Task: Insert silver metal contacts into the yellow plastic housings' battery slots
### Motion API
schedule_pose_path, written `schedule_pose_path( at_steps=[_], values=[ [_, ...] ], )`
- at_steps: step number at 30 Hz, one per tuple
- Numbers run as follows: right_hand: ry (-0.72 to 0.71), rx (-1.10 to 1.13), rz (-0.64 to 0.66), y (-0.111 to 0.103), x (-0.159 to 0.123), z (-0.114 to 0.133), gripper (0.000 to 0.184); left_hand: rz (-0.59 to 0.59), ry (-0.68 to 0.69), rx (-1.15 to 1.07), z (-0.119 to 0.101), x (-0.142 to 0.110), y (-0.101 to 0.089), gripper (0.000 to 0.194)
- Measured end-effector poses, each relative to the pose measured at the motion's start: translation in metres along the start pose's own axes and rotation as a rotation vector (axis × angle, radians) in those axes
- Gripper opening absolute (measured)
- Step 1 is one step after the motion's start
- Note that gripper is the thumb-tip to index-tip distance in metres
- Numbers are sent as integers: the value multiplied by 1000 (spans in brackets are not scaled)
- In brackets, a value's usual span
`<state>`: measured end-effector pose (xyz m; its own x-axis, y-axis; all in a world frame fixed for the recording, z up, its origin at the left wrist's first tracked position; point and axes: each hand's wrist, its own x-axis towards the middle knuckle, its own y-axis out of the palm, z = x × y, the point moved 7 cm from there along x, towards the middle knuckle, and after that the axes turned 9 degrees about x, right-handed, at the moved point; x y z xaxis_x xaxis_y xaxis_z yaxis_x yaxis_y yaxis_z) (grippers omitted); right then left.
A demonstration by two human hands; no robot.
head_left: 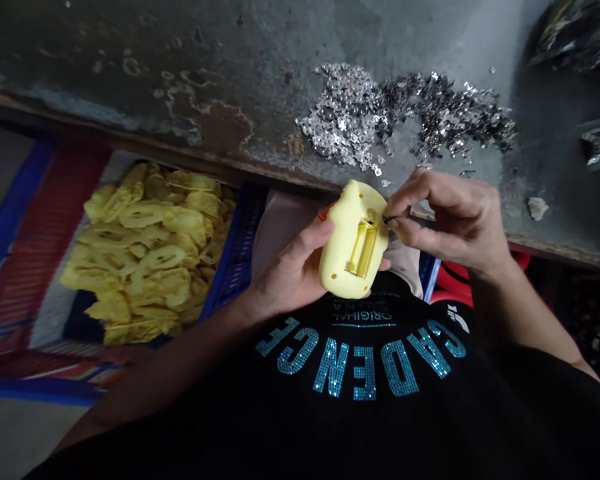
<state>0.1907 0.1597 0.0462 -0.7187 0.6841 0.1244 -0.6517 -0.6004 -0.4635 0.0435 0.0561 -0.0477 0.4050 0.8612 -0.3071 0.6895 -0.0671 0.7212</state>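
A yellow plastic toy casing (336, 257) with an uncovered battery compartment rests in my left hand (300, 267), its back turned up toward me. The fingers wrap round its left side and underneath. A bit of orange shows at its upper left edge. My right hand (447, 217) is at the casing's right edge, thumb and forefinger pinched on a small dark metal piece (389, 219). That piece is close beside the compartment; whether it touches the casing I cannot tell. Beyond my hands, loose small metal contact pieces (347, 113) lie heaped on the bench.
The worn grey metal bench (270, 40) spans the far side, its front edge just past my hands. On the left, a blue and red crate (45, 267) holds several yellow plastic parts (150, 247). Plastic bags of metal pieces (587, 40) lie at the far right, near a whitish scrap (537, 208).
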Motion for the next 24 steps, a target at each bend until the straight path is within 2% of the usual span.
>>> schedule_pose_path(
  at_steps=[3,6,12,16,24],
  values=[
    [-54,-73,55,1,-3,11,11,16,37,7,0,-2,7,60],
    [-206,-169,79,3,-7,24,10,3,87,23,-3,-3,12,56],
    [-370,-372,10,4,-18,36,9,44,34,56,2,-8,17,70],
    [-372,-302,-15,3,-25,43,6,38,38,58,4,-9,17,72],
    [-353,-343,18,5,-28,44,9,78,99,65,1,-11,25,54]
  ],
)
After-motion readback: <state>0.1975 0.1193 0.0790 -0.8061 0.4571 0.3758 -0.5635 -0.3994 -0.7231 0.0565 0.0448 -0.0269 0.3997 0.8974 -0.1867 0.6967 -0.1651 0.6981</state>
